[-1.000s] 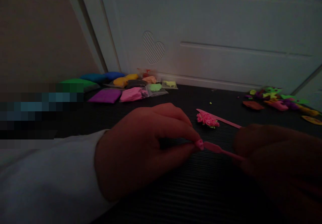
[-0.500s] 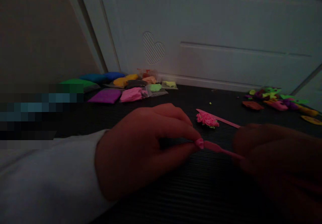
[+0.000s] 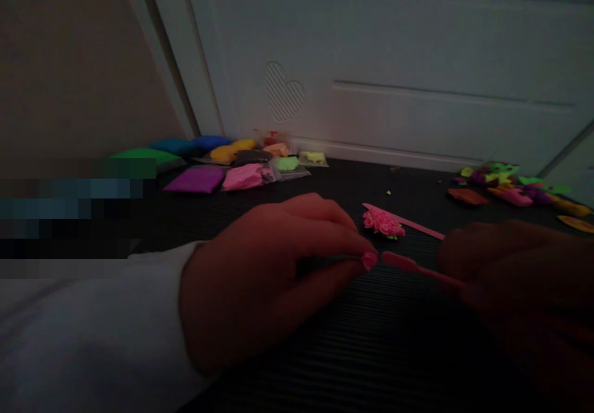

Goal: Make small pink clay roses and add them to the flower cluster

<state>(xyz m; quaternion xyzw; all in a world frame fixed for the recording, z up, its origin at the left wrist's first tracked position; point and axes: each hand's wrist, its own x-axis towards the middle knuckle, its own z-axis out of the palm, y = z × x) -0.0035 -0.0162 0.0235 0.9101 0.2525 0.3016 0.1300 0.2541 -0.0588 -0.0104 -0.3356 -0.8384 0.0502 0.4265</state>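
My left hand (image 3: 264, 271) rests on the dark ribbed mat (image 3: 352, 357), thumb and forefinger pinched on a small pink clay piece (image 3: 370, 260). In dim light my right hand (image 3: 520, 295) is closed round a thin pink modelling tool (image 3: 417, 268), whose flat tip lies just right of the clay piece, a small gap between them. Behind them sits a pink clay flower (image 3: 383, 222) with a bit of green, lying against a second pink tool (image 3: 408, 221).
Several bags of coloured clay (image 3: 218, 164) lie at the back left by a white door (image 3: 371, 60) with a heart mark. Loose shaped clay pieces (image 3: 510, 184) are scattered at the back right. A blurred patch covers the left edge.
The tool's tip, which touched the pink clay piece at my left fingertips, has drawn slightly away to the right. My left hand stays put.
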